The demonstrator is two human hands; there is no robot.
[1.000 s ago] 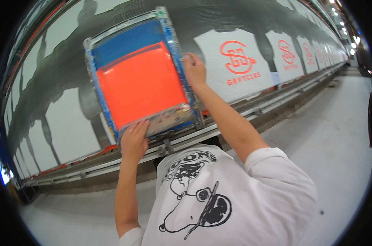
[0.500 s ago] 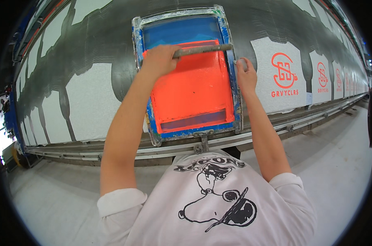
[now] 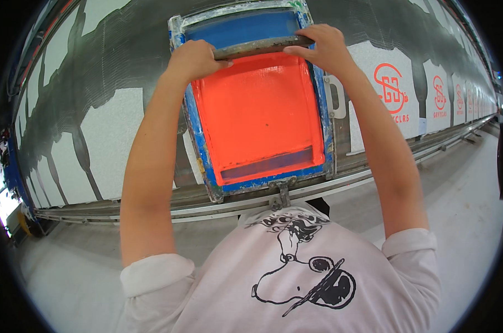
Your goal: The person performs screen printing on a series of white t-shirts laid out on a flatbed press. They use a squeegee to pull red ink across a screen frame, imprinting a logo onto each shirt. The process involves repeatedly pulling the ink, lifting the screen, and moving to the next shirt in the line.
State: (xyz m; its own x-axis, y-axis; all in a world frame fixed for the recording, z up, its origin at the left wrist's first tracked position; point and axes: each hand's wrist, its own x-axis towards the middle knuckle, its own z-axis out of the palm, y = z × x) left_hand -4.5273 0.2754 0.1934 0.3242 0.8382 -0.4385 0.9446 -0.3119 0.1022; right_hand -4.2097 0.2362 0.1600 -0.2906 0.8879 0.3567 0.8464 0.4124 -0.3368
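A blue-edged screen printing frame [image 3: 191, 117] lies on the long table in front of me, its mesh coated with wet orange-red ink [image 3: 262, 116]. Across the far part of the mesh stands a squeegee [image 3: 257, 48] with a worn, grey-brown grip bar. My left hand [image 3: 196, 60] is closed round its left end. At the right end, my right hand [image 3: 324, 47] grips the same bar, thumb on the near side. Blue mesh [image 3: 246, 28] shows beyond the squeegee. The squeegee's blade is hidden behind the bar and my fingers.
A metal handle [image 3: 337, 97] sticks out from the frame's right side. White fabric panels with orange-red prints [image 3: 393, 89] run off to the right; plain white panels [image 3: 115, 139] lie to the left. A metal rail [image 3: 351, 180] follows the table's near edge.
My right hand has left the frame's right side and taken hold of the squeegee's right end. The frame appears slightly shifted in view. My left hand still grips the squeegee.
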